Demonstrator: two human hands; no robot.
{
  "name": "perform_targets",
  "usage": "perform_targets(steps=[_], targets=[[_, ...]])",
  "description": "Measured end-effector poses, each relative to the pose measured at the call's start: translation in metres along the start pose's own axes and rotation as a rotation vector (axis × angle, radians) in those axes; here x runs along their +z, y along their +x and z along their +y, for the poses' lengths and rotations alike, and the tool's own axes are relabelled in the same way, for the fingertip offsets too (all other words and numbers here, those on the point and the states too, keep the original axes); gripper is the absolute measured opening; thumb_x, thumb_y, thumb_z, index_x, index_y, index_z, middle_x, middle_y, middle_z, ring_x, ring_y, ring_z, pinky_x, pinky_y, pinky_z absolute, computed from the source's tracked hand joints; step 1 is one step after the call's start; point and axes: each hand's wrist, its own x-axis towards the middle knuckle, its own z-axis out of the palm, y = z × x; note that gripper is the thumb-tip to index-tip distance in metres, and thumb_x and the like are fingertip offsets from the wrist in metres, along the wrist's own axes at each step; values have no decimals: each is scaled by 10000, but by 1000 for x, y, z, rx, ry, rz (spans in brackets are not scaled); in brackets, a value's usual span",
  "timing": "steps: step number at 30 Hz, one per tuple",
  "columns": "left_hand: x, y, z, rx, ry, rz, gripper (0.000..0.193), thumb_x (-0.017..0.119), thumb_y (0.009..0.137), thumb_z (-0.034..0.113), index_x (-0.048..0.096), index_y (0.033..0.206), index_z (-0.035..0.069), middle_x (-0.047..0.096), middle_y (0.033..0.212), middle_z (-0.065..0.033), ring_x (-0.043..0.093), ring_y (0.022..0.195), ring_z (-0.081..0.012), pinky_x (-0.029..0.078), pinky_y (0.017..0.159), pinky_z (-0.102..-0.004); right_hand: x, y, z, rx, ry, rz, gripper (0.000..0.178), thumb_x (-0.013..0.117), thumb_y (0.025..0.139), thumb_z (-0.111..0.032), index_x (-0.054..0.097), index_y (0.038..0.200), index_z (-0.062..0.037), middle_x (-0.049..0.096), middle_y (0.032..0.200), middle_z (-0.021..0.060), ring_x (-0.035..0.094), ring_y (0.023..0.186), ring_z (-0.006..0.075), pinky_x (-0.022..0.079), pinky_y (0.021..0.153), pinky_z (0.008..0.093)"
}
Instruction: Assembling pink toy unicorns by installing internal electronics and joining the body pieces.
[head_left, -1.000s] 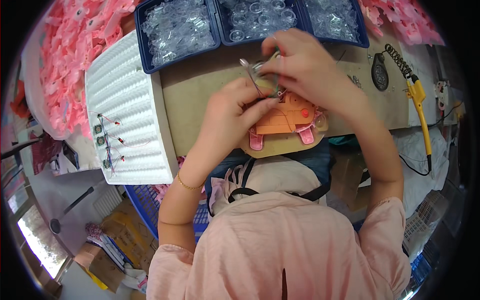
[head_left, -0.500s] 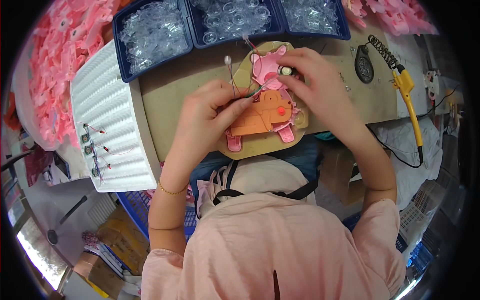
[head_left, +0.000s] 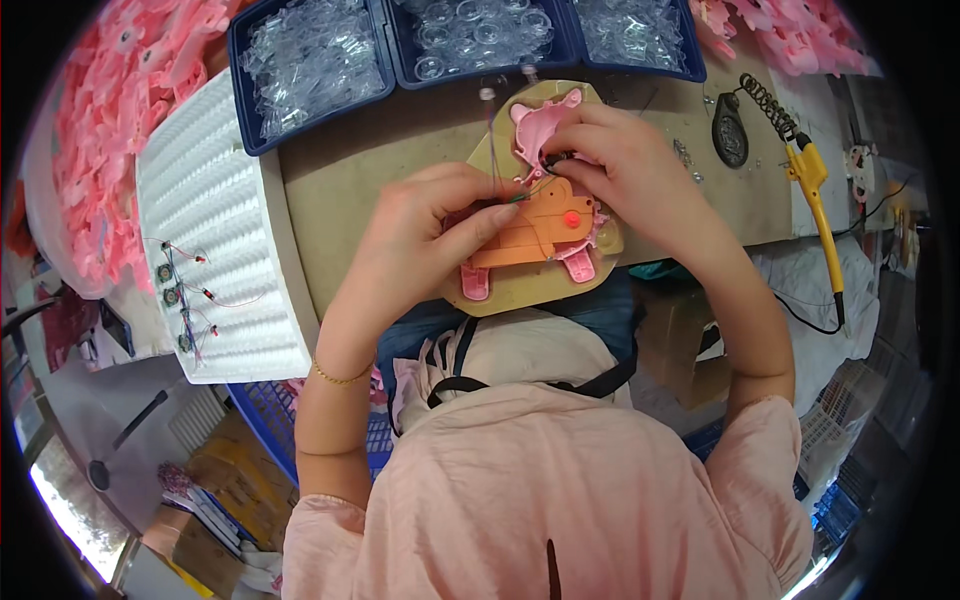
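Note:
A pink plastic toy shell, shaped like an animal, lies on a tan board in front of me. Inside it sits an orange plastic gearbox with a red knob. My left hand is closed at the shell's left side, thumb and forefinger pinching a small green circuit board with thin wires. Two of its leads run up to small clear bulbs. My right hand is closed over the shell's upper part on a small dark part, mostly hidden by the fingers.
Blue bins of clear plastic pieces line the far side. At left, a white foam tray carries several wired parts; pink shells are heaped beyond it. A yellow soldering iron with its coiled holder stands at right.
My right hand has brought the small round part inward and lower, over the shell, and its pale face is now hidden. My left hand has shifted slightly right with the circuit board.

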Motion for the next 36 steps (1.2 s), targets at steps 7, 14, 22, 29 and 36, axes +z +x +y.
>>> perform_targets(steps=[7, 14, 22, 29, 36], targets=[[0, -2, 2, -205, -151, 4, 233, 634, 840, 141, 639, 1009, -20, 667, 856, -78, 611, 731, -111, 489, 663, -245, -11, 23, 7, 32, -117, -231, 164, 642, 733, -71, 548, 858, -22, 549, 826, 121, 553, 793, 303, 451, 684, 368], [-1, 1, 0, -199, -175, -24, 224, 637, 847, 155, 640, 989, -17, 670, 833, -66, 608, 722, -98, 488, 661, -238, -16, 30, -4, 143, -73, -297, 135, 652, 732, -85, 555, 781, -5, 559, 688, 107, 558, 658, 277, 438, 674, 365], [5, -2, 5, -217, -152, 50, 197, 654, 820, 135, 641, 961, -2, 657, 802, -60, 608, 709, -111, 480, 641, -250, 8, -30, -55, -136, 110, 128, 134, 690, 729, -88, 618, 834, -47, 611, 825, 65, 579, 785, 219, 425, 742, 359], [41, -39, -5, 491, 749, 306, 287, 649, 726, 83, 632, 1012, 70, 649, 977, -43, 618, 860, -169, 462, 728, -305, 10, -61, -60, 60, 142, 219, 312, 739, 667, -20, 629, 957, -59, 575, 844, 59, 554, 773, 189, 434, 658, 299], [57, -54, -4, 318, 894, 313, 373, 646, 776, 188, 616, 1136, 100, 593, 1194, -19, 540, 1113, -164, 351, 955, -326, 1, -58, -55, 36, 435, 109, 248, 692, 741, -13, 634, 981, -28, 528, 728, 34, 492, 610, 128, 388, 546, 248]])
